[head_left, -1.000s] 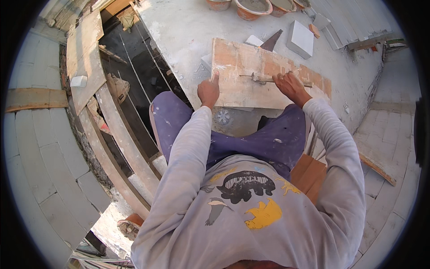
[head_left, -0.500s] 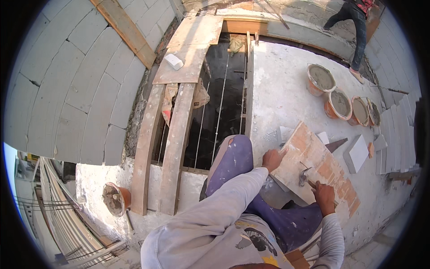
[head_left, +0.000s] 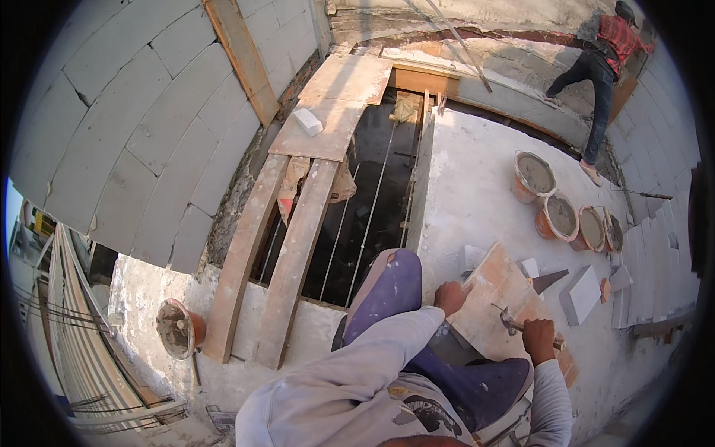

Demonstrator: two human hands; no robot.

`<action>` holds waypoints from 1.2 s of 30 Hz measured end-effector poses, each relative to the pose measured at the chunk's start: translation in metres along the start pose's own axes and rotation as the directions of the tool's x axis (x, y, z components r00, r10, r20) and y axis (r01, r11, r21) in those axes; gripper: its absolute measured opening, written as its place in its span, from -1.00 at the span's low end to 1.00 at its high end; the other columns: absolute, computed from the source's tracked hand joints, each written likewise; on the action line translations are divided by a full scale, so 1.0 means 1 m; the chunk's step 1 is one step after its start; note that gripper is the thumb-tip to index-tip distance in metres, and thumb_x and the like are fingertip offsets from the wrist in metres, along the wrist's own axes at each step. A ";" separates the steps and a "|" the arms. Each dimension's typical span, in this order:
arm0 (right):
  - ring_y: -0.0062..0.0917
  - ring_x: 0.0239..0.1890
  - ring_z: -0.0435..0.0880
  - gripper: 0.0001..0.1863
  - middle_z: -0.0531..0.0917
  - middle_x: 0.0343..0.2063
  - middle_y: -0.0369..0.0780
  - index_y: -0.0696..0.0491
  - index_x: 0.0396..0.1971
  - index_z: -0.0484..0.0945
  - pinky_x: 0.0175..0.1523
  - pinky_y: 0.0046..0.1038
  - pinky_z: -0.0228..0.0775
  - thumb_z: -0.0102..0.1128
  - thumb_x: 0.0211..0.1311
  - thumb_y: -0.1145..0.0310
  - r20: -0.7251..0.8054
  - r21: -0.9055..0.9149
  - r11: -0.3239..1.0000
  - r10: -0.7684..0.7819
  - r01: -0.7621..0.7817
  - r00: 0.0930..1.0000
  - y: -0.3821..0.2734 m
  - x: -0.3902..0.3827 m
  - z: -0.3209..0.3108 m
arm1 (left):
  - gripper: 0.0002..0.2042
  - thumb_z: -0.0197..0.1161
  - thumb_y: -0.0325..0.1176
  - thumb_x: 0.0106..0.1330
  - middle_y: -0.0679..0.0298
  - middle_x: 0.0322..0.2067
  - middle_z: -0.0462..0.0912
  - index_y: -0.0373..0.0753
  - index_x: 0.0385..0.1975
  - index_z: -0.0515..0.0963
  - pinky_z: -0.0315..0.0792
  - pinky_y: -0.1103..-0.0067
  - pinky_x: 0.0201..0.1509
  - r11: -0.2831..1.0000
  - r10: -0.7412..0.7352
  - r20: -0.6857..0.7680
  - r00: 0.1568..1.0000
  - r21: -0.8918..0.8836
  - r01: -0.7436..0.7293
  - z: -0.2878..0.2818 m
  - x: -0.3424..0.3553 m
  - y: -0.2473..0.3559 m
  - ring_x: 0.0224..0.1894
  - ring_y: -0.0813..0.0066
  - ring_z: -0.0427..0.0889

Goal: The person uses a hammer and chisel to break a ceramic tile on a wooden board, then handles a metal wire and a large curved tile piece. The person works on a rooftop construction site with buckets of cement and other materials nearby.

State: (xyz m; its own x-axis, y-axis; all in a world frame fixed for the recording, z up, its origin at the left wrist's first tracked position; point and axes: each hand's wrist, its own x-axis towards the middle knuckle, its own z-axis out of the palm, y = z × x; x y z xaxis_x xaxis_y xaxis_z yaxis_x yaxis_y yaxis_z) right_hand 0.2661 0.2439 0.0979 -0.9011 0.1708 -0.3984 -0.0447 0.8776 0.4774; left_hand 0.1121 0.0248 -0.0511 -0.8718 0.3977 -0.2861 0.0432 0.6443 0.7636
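A: Where is the hammer [head_left: 509, 320] to be found?

B: It is held over the board [head_left: 491, 290], with its metal head turned toward the middle of the wood. Whether the wood is touched by it cannot be told.

A: And how is it gripped?

B: The handle is wrapped by the closed fingers of the right hand [head_left: 539, 339], and its end is left showing past them.

A: What is done with the left hand [head_left: 450, 296]?

B: The board's left edge is grasped by its fingers; whatever is tucked underneath is hidden.

A: What is seen just past the board?

B: A dark pointed blade [head_left: 551, 279] is laid near the far edge, with a large white block [head_left: 581, 295] beside it and a small orange brick [head_left: 605, 290] next to that.

A: And farther out?

B: Four buckets [head_left: 558, 217] filled with grey mix are lined up on the pale floor [head_left: 469, 186]. To the left, a dark pit [head_left: 361, 216] is crossed by thin bars and bordered by two planks [head_left: 299, 261]. At the upper right, a co-worker [head_left: 596, 71] in a red checked shirt is seen by the wall.
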 end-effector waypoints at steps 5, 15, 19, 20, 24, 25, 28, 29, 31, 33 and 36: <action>-0.29 -0.35 0.77 -0.75 0.72 -0.50 -0.21 -0.07 -0.15 0.62 -0.23 -0.20 0.49 0.28 0.24 0.16 -0.121 -0.075 0.995 -0.079 0.070 0.990 0.004 0.019 -0.030 | -0.29 -0.03 0.27 0.42 -0.24 -0.35 0.68 -0.40 -0.41 0.69 0.53 0.08 -0.09 0.999 0.041 -0.002 0.999 -0.017 -0.041 -0.013 0.000 0.005 -0.21 -0.23 0.68; -0.35 -0.39 0.74 -0.87 0.73 -0.52 -0.20 -0.03 -0.53 0.70 -0.25 -0.28 0.45 0.24 0.10 0.28 -0.179 -0.066 0.993 -0.108 0.098 0.978 -0.001 0.030 -0.039 | -0.26 0.03 0.29 0.38 -0.29 -0.39 0.67 -0.45 -0.48 0.68 0.52 0.06 -0.12 0.999 -0.002 -0.043 0.999 0.053 0.004 0.001 0.013 -0.004 -0.26 -0.28 0.68; -0.35 -0.43 0.72 -0.82 0.69 -0.56 -0.23 -0.10 -0.20 0.64 -0.28 -0.27 0.46 0.17 0.30 0.19 -0.078 0.222 0.975 0.035 -0.017 0.996 0.009 -0.018 0.023 | -0.26 0.03 0.29 0.39 -0.27 -0.43 0.66 -0.45 -0.49 0.68 0.53 0.08 -0.20 0.994 0.097 -0.018 0.995 0.049 -0.096 -0.014 0.028 0.004 -0.32 -0.28 0.67; -0.37 -0.43 0.71 -0.79 0.69 -0.56 -0.27 -0.13 -0.13 0.61 -0.30 -0.27 0.45 0.20 0.33 0.14 -0.183 0.111 0.994 0.040 -0.019 0.982 0.023 -0.009 0.036 | -0.26 0.03 0.28 0.39 -0.27 -0.43 0.66 -0.45 -0.49 0.68 0.52 0.07 -0.20 0.997 0.035 -0.087 0.996 0.065 -0.029 0.006 0.030 -0.009 -0.32 -0.28 0.67; -0.39 -0.42 0.71 -0.91 0.68 -0.58 -0.27 -0.08 -0.46 0.66 -0.26 -0.30 0.44 0.22 0.15 0.29 -0.128 0.070 0.997 -0.022 0.031 0.992 0.022 0.018 0.004 | -0.27 0.04 0.27 0.39 -0.28 -0.42 0.66 -0.46 -0.49 0.68 0.51 0.06 -0.16 0.992 0.070 -0.061 0.996 0.112 -0.063 0.013 0.034 -0.003 -0.31 -0.28 0.67; -0.39 -0.42 0.71 -0.91 0.68 -0.59 -0.27 -0.08 -0.51 0.66 -0.26 -0.31 0.43 0.21 0.11 0.31 -0.133 0.023 0.997 -0.064 0.067 0.989 0.005 0.019 -0.014 | -0.27 0.04 0.27 0.39 -0.29 -0.42 0.66 -0.46 -0.49 0.68 0.50 0.06 -0.16 0.990 0.054 -0.049 0.997 0.133 -0.047 0.014 0.026 -0.010 -0.30 -0.28 0.67; -0.37 -0.43 0.73 -0.90 0.69 -0.58 -0.25 -0.08 -0.51 0.65 -0.32 -0.32 0.42 0.24 0.13 0.27 -0.160 -0.024 0.996 -0.088 0.086 0.983 -0.002 0.028 -0.052 | -0.27 0.03 0.26 0.40 -0.29 -0.43 0.65 -0.45 -0.48 0.68 0.50 0.05 -0.16 0.991 0.022 -0.065 0.998 0.130 -0.014 -0.007 0.039 -0.002 -0.30 -0.28 0.67; -0.36 -0.40 0.74 -0.84 0.70 -0.57 -0.22 -0.09 -0.41 0.67 -0.33 -0.29 0.43 0.30 0.18 0.15 -0.102 0.258 0.966 0.052 -0.024 0.993 0.017 0.004 -0.011 | -0.27 0.03 0.26 0.40 -0.29 -0.44 0.65 -0.45 -0.48 0.68 0.50 0.05 -0.16 0.993 -0.019 -0.058 0.998 0.115 0.026 -0.012 0.037 -0.001 -0.30 -0.28 0.67; -0.35 -0.40 0.76 -0.74 0.72 -0.57 -0.21 -0.11 -0.29 0.68 -0.34 -0.28 0.46 0.35 0.17 0.04 0.015 0.197 0.972 0.129 -0.129 0.992 0.001 -0.014 0.011 | -0.27 0.02 0.26 0.40 -0.28 -0.43 0.66 -0.45 -0.47 0.69 0.50 0.05 -0.15 0.990 0.010 -0.058 0.998 0.141 -0.002 0.004 0.025 -0.011 -0.29 -0.27 0.67; -0.34 -0.43 0.76 -0.74 0.72 -0.57 -0.20 -0.04 -0.41 0.70 -0.34 -0.31 0.50 0.37 0.13 0.07 -0.025 0.195 0.980 0.032 -0.026 0.999 0.000 -0.011 0.006 | -0.28 0.02 0.26 0.40 -0.28 -0.41 0.66 -0.45 -0.46 0.69 0.50 0.05 -0.14 0.988 0.029 -0.034 0.999 0.155 -0.023 0.004 0.025 -0.018 -0.28 -0.26 0.67; -0.26 -0.42 0.76 -0.63 0.72 -0.56 -0.14 0.10 -0.58 0.69 -0.33 -0.25 0.51 0.29 0.24 0.10 -0.008 0.158 0.980 -0.123 0.123 0.992 0.018 0.029 -0.035 | -0.28 0.03 0.26 0.40 -0.28 -0.39 0.66 -0.44 -0.45 0.69 0.50 0.06 -0.12 0.995 -0.017 -0.013 1.000 0.096 0.018 0.005 0.024 -0.005 -0.26 -0.25 0.67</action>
State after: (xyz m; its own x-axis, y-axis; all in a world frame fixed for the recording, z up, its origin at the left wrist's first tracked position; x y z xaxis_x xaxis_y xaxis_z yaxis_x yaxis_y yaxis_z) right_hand 0.2239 0.2487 0.1219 -0.8922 0.0580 -0.4478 -0.0860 0.9517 0.2947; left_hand 0.0939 0.0344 -0.0645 -0.8788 0.3781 -0.2911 0.0742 0.7110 0.6993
